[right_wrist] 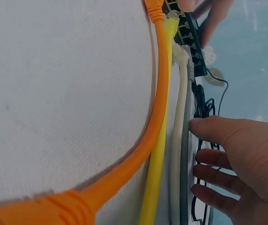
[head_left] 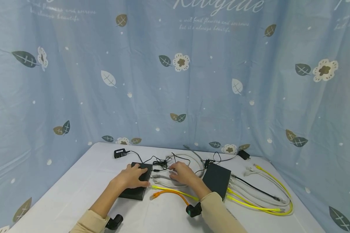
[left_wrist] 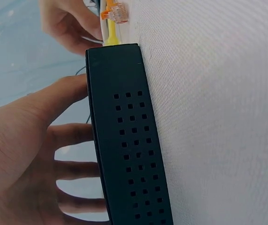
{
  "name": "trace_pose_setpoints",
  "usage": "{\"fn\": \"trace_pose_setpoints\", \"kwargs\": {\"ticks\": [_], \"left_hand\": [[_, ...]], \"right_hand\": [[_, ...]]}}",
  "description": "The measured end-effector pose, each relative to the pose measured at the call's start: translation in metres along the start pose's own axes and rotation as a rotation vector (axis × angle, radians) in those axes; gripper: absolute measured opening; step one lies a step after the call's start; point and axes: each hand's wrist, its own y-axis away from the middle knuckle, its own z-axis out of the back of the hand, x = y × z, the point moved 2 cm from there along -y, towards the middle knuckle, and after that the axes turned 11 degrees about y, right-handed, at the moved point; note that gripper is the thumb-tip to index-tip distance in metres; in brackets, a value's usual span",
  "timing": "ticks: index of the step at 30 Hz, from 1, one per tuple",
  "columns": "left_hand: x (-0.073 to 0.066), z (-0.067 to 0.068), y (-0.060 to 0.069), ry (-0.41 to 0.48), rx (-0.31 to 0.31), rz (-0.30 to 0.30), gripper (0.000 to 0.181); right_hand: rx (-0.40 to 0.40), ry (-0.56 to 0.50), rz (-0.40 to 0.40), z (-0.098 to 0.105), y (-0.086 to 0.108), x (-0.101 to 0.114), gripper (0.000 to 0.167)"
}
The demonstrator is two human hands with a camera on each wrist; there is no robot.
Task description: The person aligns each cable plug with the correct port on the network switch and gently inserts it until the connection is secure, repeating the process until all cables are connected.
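Note:
My left hand (head_left: pixel 132 176) lies over the left black network switch (head_left: pixel 137 194), fingers spread across its top; the left wrist view shows its vented side. Yellow (right_wrist: pixel 158 164), white (right_wrist: pixel 177 122) and grey (right_wrist: pixel 185 140) network cables run up to the switch's port side. Just right of the switch is my right hand (head_left: pixel 182 173), its thumb at the grey cable and its other fingers apart. Whether the thumb touches that cable I cannot tell. An orange cable (head_left: pixel 170 191) lies in front, its clear plug (left_wrist: pixel 119 13) loose beside the switch.
A second black switch (head_left: pixel 217 178) stands to the right. White, black and yellow cables (head_left: pixel 291 207) curve beyond it. Power adapters (head_left: pixel 120 153) lie at the back left and back right, with a bundled black cord (head_left: pixel 161 162) between the switches. A blue curtain (head_left: pixel 175 90) hangs behind the table.

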Motion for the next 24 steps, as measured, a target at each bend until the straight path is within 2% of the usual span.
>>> {"fn": "trace_pose_setpoints", "kwargs": {"ticks": [8,18,24], "left_hand": [[0.002,-0.001,-0.001,0.013,-0.004,0.005,0.076],[0.0,0.005,0.002,0.022,0.007,0.02,0.074],[0.0,0.004,0.001,0.017,0.009,0.013,0.073]], "right_hand": [[0.002,0.023,-0.077,-0.001,-0.003,0.003,0.031],[-0.053,-0.003,-0.029,-0.006,-0.01,0.007,0.029],[-0.056,0.082,-0.062,-0.011,-0.013,0.013,0.026]]}}
